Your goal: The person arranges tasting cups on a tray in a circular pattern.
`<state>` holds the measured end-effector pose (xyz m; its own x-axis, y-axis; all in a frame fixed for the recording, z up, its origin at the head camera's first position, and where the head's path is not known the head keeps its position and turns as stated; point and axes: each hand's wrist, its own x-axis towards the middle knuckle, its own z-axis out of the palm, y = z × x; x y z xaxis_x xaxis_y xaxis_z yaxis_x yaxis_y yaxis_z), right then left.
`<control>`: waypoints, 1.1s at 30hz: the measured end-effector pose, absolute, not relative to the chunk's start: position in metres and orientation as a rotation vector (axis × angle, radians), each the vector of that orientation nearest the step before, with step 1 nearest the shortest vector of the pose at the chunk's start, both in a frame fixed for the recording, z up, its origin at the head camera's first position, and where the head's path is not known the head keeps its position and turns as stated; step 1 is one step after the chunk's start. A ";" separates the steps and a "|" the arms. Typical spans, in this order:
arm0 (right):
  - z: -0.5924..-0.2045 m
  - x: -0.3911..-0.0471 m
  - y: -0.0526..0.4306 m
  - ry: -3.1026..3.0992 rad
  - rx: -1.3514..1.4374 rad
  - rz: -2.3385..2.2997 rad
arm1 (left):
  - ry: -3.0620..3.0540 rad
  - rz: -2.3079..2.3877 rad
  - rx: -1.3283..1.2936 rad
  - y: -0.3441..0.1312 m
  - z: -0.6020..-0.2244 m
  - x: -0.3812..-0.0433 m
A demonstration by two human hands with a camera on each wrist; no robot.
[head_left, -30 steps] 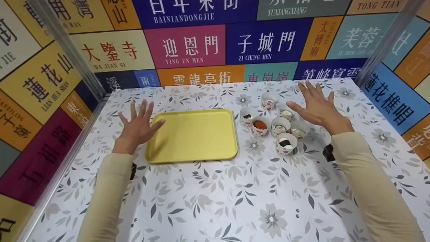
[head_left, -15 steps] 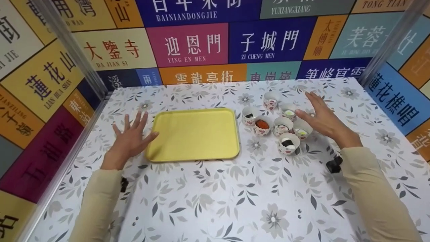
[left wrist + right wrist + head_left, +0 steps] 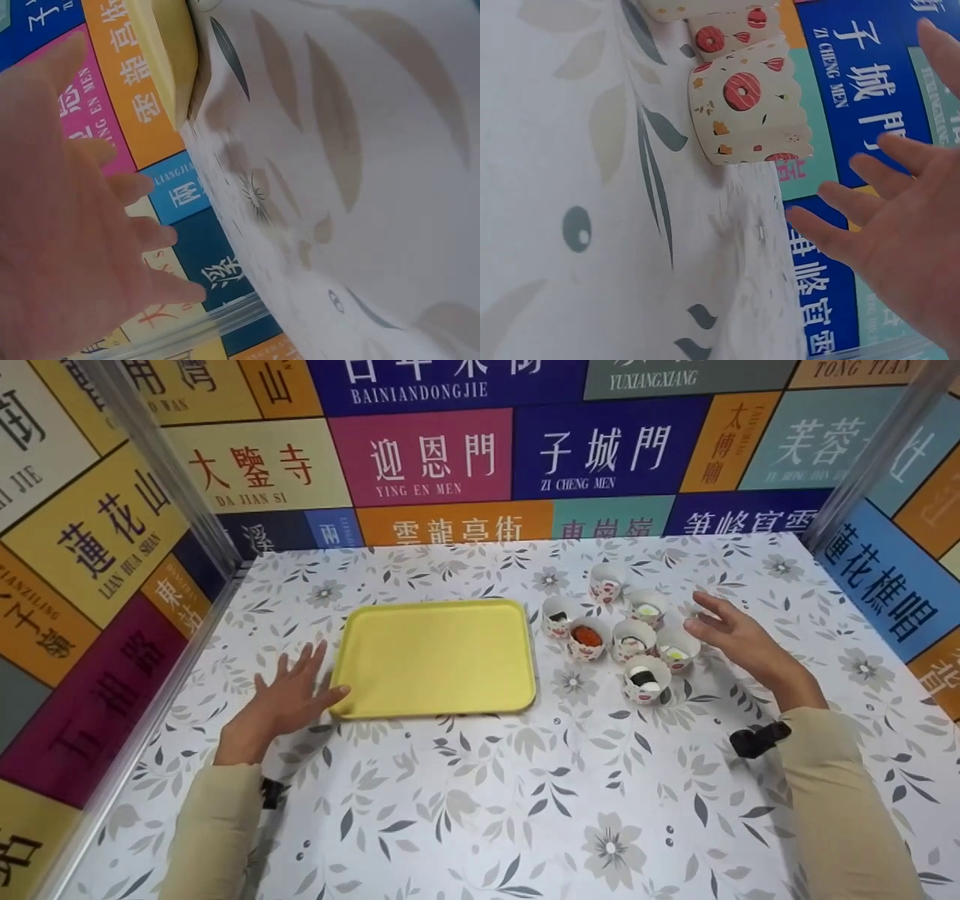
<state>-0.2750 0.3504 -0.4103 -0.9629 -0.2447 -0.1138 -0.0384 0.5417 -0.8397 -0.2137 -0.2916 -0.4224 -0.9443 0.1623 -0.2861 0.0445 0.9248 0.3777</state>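
My left hand (image 3: 289,701) is held with fingers spread at the left edge of a yellow tray (image 3: 435,660), its thumb overlapping the tray's near left corner in the head view. Nothing is in its grasp. My right hand (image 3: 739,641), fingers extended, hovers right of a cluster of patterned paper cups and holds nothing. One cup holds orange-red food (image 3: 586,637); the front cup (image 3: 643,681) has something white with a black band. Others hold white, green or yellow bits. In the right wrist view a paper cup (image 3: 746,105) with donut prints stands near the fingers.
A floral white cloth (image 3: 480,795) covers the table. Panels with Chinese lettering (image 3: 435,457) stand behind and at both sides. Black wrist cameras are strapped on both arms, the right one (image 3: 759,739) in plain sight.
Both hands have drawn back toward the person and outward, the left to the left and the right to the right. Tray and cups keep their places on the cloth.
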 end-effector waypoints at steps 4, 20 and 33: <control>-0.417 -0.272 0.353 2.499 -0.260 -1.400 | 2.687 0.588 0.150 -0.294 -0.428 -0.209; -0.438 -0.270 0.351 2.473 -0.241 -1.337 | 2.598 0.655 0.137 -0.296 -0.435 -0.204; -0.441 -0.277 0.345 2.554 -0.158 -1.203 | 2.531 0.733 0.086 -0.296 -0.437 -0.207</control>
